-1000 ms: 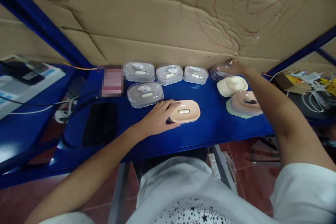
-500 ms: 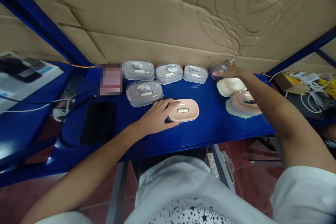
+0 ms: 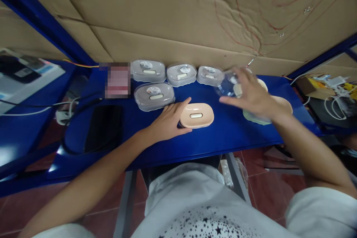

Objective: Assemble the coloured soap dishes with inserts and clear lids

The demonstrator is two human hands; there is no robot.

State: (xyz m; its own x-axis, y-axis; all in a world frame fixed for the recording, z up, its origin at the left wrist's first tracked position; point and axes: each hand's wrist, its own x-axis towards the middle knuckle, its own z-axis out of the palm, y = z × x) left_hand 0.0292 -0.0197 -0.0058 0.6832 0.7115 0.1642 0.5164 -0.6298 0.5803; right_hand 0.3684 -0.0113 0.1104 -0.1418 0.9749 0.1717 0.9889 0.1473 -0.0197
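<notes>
My left hand (image 3: 169, 121) grips the left end of a peach oval soap box (image 3: 200, 119) on the blue table. One finger is raised over its far edge and the thumb lies along the near side. A whitish bar shows in the middle of its top. My right hand (image 3: 249, 95), smeared by motion, is closed on a clear plastic lid (image 3: 224, 84) above the table, to the right of and behind the box. Beneath my right forearm, partly covered, are a peach oval piece (image 3: 286, 105), a pale green one (image 3: 255, 117) and a cream one (image 3: 263, 85).
Several oval boxes with clear lids and labels (image 3: 148, 70) stand along the cardboard wall (image 3: 156, 18), one (image 3: 154, 96) nearer me. A black flat object (image 3: 103, 128) and cables lie at left. A cardboard box with yellow items (image 3: 319, 87) stands at far right.
My right hand has drawn back from the wall, bringing the clear lid toward me and slightly left. My left hand stays at the peach soap box, with one finger lifted more.
</notes>
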